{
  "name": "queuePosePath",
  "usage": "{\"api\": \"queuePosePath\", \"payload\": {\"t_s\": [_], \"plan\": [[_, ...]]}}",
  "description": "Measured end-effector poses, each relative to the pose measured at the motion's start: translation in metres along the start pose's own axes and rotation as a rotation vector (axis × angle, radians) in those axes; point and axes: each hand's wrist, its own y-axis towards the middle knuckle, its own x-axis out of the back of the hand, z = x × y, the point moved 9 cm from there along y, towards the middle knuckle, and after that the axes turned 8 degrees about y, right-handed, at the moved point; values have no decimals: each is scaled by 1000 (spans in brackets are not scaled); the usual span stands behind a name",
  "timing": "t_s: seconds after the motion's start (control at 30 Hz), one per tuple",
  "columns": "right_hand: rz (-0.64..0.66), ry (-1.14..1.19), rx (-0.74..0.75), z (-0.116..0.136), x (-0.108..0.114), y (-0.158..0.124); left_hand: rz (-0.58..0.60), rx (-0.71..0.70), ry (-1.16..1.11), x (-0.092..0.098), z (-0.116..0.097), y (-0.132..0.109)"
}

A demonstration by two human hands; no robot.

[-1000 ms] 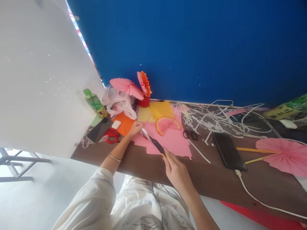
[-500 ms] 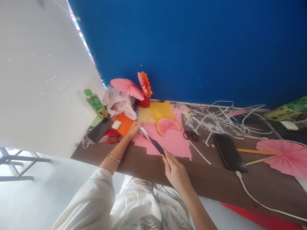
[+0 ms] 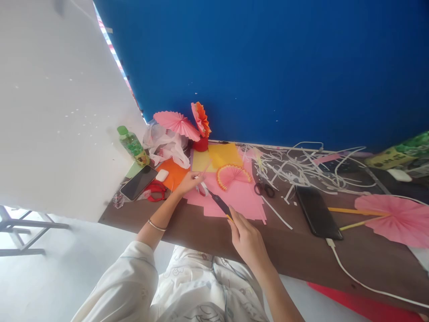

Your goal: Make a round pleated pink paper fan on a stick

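Note:
My left hand is over the pink sheets, its thumb and fingertips closed at the end of a narrow white strip. The strip curls down from the fingers toward my right hand. My right hand is closed around a slim black tool with an orange part; its thin tip points up and left, close to the strip. Whether tip and strip touch I cannot tell. Beneath and behind lie pink paper sheets, with a pleated pink fan edged in yellow and orange on top.
Black-handled scissors lie right of the sheets, before a tangle of white strips. A black phone rests by a large pink fan. On the left are another phone, a green-capped bottle and orange paper.
My left fingers have shifted and spread a little, and the white strip now bends in a looser curl. My right hand keeps the tool in nearly the same place.

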Motion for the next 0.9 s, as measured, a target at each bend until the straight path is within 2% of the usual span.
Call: {"api": "queuePosePath", "payload": {"t_s": [0.1, 0.23, 0.6, 0.9], "plan": [[12, 9, -3, 1, -2, 0, 16, 24, -45, -2, 1, 0], [16, 16, -5, 2, -6, 2, -22, 42, -53, 3, 4, 1], [-3, 28, 12, 1, -10, 2, -53, 94, -112, 10, 23, 5], [2, 86, 4, 1, -14, 2, -88, 105, -249, 10, 35, 6]]}}
